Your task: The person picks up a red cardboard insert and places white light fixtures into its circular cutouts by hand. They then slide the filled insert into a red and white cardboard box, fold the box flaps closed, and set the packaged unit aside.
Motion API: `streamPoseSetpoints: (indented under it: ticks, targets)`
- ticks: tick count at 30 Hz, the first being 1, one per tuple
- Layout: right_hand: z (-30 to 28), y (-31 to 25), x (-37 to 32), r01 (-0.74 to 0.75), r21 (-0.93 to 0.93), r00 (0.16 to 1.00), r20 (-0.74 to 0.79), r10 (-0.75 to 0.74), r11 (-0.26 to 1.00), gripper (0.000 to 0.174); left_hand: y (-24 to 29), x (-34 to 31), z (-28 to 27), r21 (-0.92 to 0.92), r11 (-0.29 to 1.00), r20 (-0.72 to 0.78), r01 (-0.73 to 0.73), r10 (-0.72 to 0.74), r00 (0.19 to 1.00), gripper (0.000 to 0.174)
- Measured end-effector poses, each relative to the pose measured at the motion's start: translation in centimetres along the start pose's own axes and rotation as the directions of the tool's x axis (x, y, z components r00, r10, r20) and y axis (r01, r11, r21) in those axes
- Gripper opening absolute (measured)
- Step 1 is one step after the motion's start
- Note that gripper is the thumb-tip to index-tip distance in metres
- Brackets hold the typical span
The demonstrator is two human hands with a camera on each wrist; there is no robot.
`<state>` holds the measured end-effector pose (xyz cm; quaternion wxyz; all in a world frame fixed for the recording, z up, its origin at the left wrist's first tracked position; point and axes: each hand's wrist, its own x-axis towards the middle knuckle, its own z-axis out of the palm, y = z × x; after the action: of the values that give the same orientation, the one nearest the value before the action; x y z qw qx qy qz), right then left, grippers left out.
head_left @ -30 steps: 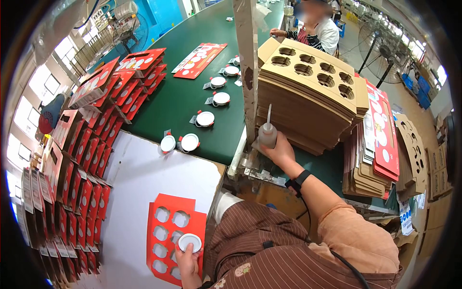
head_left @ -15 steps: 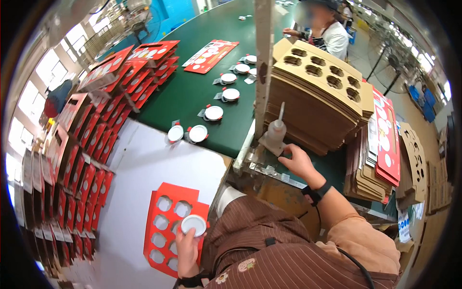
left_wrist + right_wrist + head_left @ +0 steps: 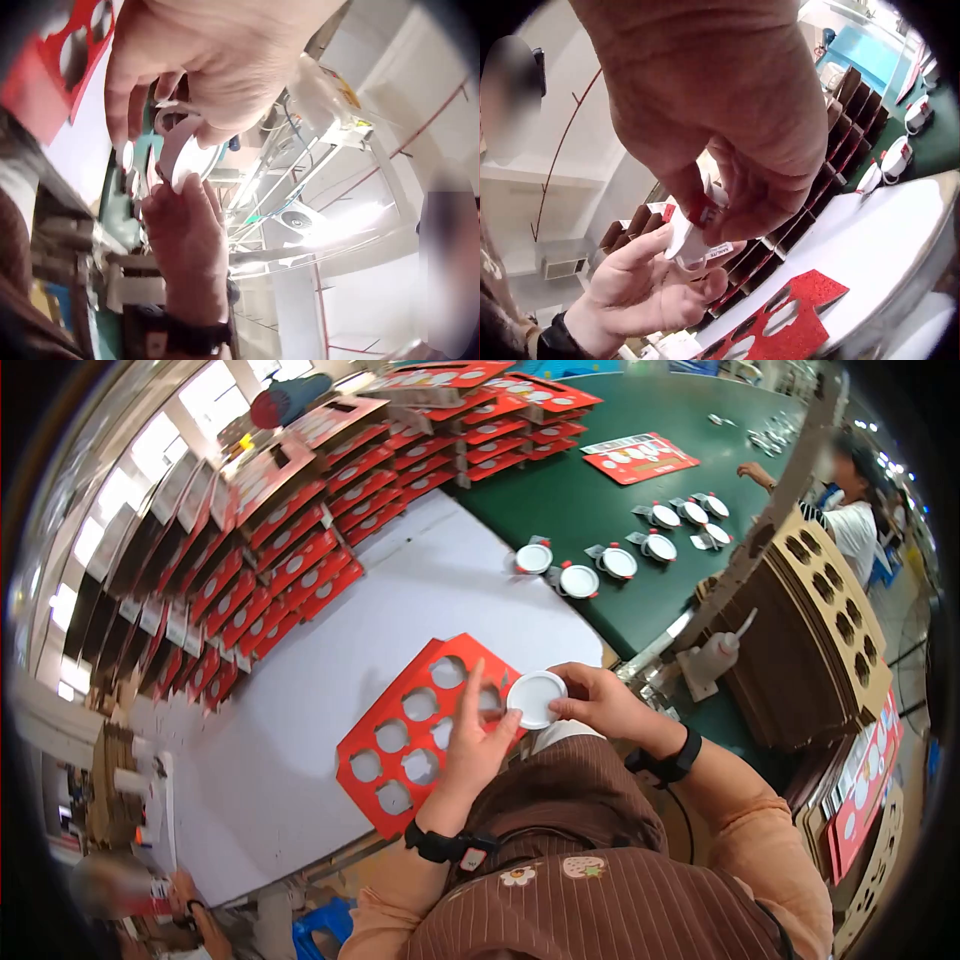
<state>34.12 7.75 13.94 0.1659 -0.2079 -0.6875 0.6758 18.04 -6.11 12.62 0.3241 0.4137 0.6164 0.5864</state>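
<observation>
A round white disc-shaped part point(image 3: 537, 699) is between both hands, above the edge of a red card with round holes point(image 3: 404, 735) on the white board. The right hand point(image 3: 598, 705) pinches its right side; in the right wrist view that hand point(image 3: 720, 112) has fingers and thumb at a red piece on the part point(image 3: 686, 238). The left hand point(image 3: 475, 745) has its thumb at the part's left edge, with its index finger extended over the card. In the left wrist view, the left hand point(image 3: 202, 67) is above the part point(image 3: 191, 154).
Stacked red cartons point(image 3: 300, 575) line the left and back of the white board point(image 3: 270, 730). Several white round parts point(image 3: 619, 562) and red cards point(image 3: 640, 458) lie on the green table point(image 3: 560, 510). A squeeze bottle point(image 3: 716, 658) stands beside stacked brown cardboard point(image 3: 800, 650). People sit nearby.
The right hand has moved from beside the bottle to the white part. The left hand has raised the part off the card's area toward the right hand, and the head view has turned left.
</observation>
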Motion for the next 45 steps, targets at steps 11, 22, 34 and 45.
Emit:
streamPoseSetpoints:
  ticks: [11,22,34,45]
  targets:
    - [2.5,-0.3,-0.2,0.353,-0.284,0.934,0.051,-0.354,0.891,0.036,1.2,-2.3,-1.7,-0.05,0.995,0.038,-0.088,0.09,0.995,0.042]
    - [1.6,-4.7,-2.1,0.566,-0.405,0.815,0.138,-0.563,0.718,0.031,4.0,-3.4,-2.2,0.251,0.901,0.188,-0.354,0.313,0.931,0.046]
    - [1.6,-3.6,-2.8,0.548,-0.318,0.818,0.399,-0.415,0.773,0.013,3.1,-4.7,-1.9,-0.249,0.894,0.473,0.372,-0.222,0.853,0.084]
    - [1.4,0.2,-1.8,0.174,0.001,0.959,0.227,-0.17,0.985,0.021,2.6,-3.9,-1.5,0.068,0.998,0.357,0.016,-0.039,0.933,0.043]
